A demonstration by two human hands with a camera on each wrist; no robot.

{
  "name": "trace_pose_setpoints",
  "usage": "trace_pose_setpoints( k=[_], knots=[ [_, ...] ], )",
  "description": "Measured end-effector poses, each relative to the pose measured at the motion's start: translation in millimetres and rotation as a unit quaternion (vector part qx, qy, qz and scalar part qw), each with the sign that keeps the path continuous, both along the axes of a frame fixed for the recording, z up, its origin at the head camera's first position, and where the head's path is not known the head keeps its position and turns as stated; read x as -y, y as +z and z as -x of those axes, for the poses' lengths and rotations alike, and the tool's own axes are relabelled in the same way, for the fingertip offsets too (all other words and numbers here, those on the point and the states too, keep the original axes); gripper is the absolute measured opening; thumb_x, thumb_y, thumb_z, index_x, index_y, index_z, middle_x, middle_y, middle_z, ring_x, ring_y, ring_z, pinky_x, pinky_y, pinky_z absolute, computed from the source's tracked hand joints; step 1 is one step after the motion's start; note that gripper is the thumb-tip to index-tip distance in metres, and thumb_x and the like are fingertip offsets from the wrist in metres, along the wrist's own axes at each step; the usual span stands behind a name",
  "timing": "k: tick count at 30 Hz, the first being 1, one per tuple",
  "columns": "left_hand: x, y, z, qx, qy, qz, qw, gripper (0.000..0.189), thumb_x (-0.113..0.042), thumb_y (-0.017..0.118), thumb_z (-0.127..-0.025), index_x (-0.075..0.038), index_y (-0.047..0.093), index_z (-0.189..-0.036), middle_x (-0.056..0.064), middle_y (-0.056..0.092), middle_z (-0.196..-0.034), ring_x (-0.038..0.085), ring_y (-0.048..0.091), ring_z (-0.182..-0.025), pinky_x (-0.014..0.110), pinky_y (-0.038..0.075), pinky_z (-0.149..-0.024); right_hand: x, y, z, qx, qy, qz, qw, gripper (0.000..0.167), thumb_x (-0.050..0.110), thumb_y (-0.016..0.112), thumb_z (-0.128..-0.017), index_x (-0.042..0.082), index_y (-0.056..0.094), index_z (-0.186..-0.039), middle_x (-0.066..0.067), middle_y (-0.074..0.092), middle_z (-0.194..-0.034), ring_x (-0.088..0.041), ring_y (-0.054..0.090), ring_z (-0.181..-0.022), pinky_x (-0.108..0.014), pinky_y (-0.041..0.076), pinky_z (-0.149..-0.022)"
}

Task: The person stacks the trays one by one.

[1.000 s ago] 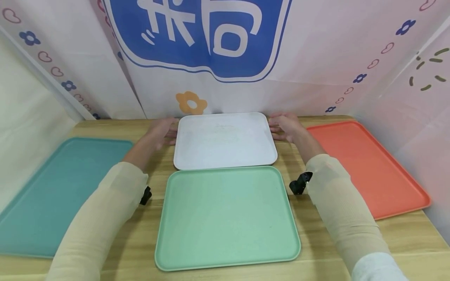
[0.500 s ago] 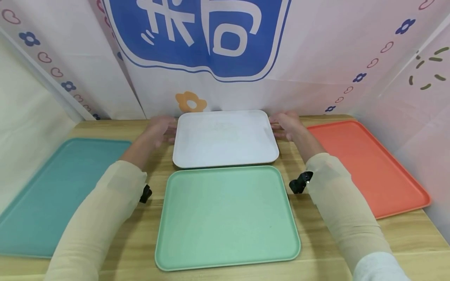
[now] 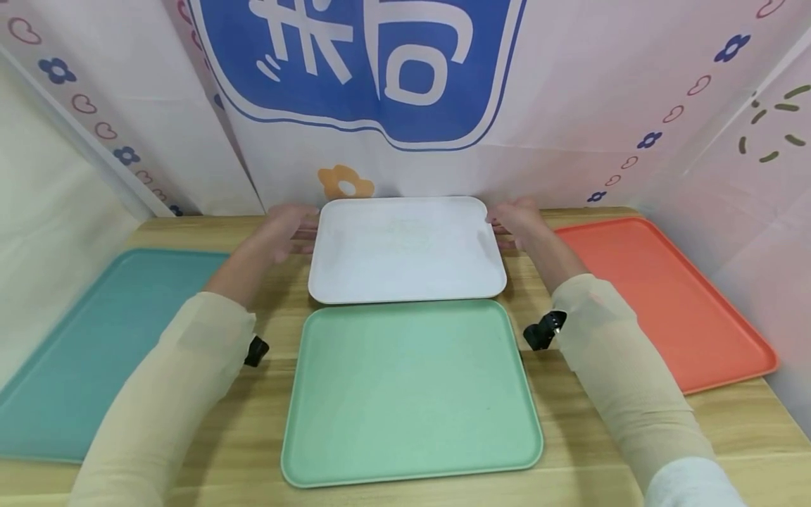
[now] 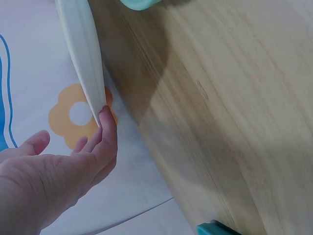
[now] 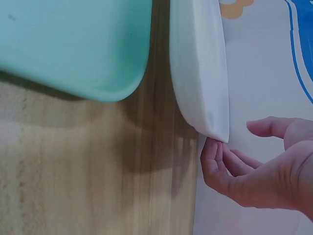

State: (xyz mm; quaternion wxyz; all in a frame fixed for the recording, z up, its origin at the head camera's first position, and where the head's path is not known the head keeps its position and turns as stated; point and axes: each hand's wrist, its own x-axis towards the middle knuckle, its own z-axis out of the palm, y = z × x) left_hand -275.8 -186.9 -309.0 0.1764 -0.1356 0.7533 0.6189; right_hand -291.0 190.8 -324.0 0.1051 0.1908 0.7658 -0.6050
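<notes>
Hands well apart, one at each short side of the white tray [image 3: 408, 250]. Left hand [image 3: 279, 229]: fingertips touch the tray's edge, thumb free of it. Right hand [image 3: 521, 224]: same, fingertips at the edge, thumb off to the side. Neither hand is wrapped round anything. White tray is at the back of the surface [image 3: 241, 451], centre, tilted, far edge up against the lower part of the backdrop [image 3: 557, 105]. Light green tray [image 3: 412, 394] lies flat just in front of it, narrow gap in the right wrist view. Teal tray [image 3: 108, 352] at left, red-orange tray [image 3: 659, 303] at right.

Surface is pale wood-look with streaky grain. Backdrop is white, creased, sheet-like, printed with a blue emblem [image 3: 443, 120], an orange flower [image 3: 332, 184], small hearts and blue flowers. Pale side walls. Trays are smooth, matte, rounded rectangles, low rims. Cream sleeves [image 3: 171, 380] look stretchy, ribbed; black device [image 3: 545, 330] by the right cuff.
</notes>
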Motion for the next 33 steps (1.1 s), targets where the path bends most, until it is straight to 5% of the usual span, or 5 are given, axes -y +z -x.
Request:
trace_pose_setpoints(
  k=[7, 17, 23, 27, 33],
  knots=[
    [1.6, 1.5, -5.0, -0.016, -0.012, 0.012, 0.9997, 0.055, -0.024, 0.046, -0.109, 0.0, 0.035, -0.157, 0.021, 0.044, -0.157, 0.035, 0.05, -0.137, 0.045, 0.049, -0.111, 4, 2.7, -2.4, -0.021, -0.002, -0.035, 0.9992, 0.014, -0.003, 0.061, -0.093, 0.0, 0.055, -0.106, -0.008, 0.052, -0.099, -0.024, 0.056, -0.096, -0.038, 0.059, -0.082],
    [5.6, 2.8, -11.0, -0.039, -0.041, 0.028, 0.998, 0.054, -0.02, 0.045, -0.11, 0.002, 0.031, -0.158, 0.023, 0.041, -0.156, 0.035, 0.049, -0.134, 0.047, 0.048, -0.112, 8, -0.1, -3.2, -0.032, 0.014, -0.069, 0.997, 0.035, -0.007, 0.061, -0.096, -0.008, 0.063, -0.131, -0.014, 0.06, -0.116, -0.019, 0.057, -0.088, -0.033, 0.059, -0.075],
    [7.1, 2.9, -12.2, -0.038, 0.007, 0.016, 0.9991, 0.024, -0.018, 0.055, -0.106, -0.002, 0.058, -0.124, 0.004, 0.074, -0.113, 0.024, 0.068, -0.111, 0.038, 0.061, -0.093, 6, -1.3, -3.6, -0.031, 0.016, -0.085, 0.9958, 0.034, -0.006, 0.062, -0.096, -0.008, 0.065, -0.13, -0.014, 0.06, -0.116, -0.021, 0.057, -0.089, -0.039, 0.061, -0.083],
    [9.6, 0.8, -11.9, -0.033, 0.015, 0.012, 0.9993, 0.02, -0.016, 0.055, -0.106, -0.002, 0.059, -0.12, -0.004, 0.075, -0.089, 0.015, 0.073, -0.091, 0.033, 0.063, -0.083, 5, -1.7, -4.2, -0.024, 0.02, -0.092, 0.9952, 0.034, -0.004, 0.062, -0.097, -0.007, 0.066, -0.13, -0.014, 0.062, -0.118, -0.019, 0.057, -0.085, -0.039, 0.062, -0.083],
    [9.6, -2.0, -13.6, -0.052, 0.004, 0.047, 0.9975, 0.033, -0.013, 0.057, -0.105, 0.006, 0.059, -0.132, 0.005, 0.072, -0.107, 0.017, 0.069, -0.097, 0.03, 0.062, -0.084, 5, -0.7, -6.3, -0.014, 0.02, -0.096, 0.9951, 0.033, -0.002, 0.062, -0.098, -0.005, 0.066, -0.13, -0.013, 0.06, -0.106, -0.02, 0.058, -0.084, -0.039, 0.063, -0.084]
  ],
)
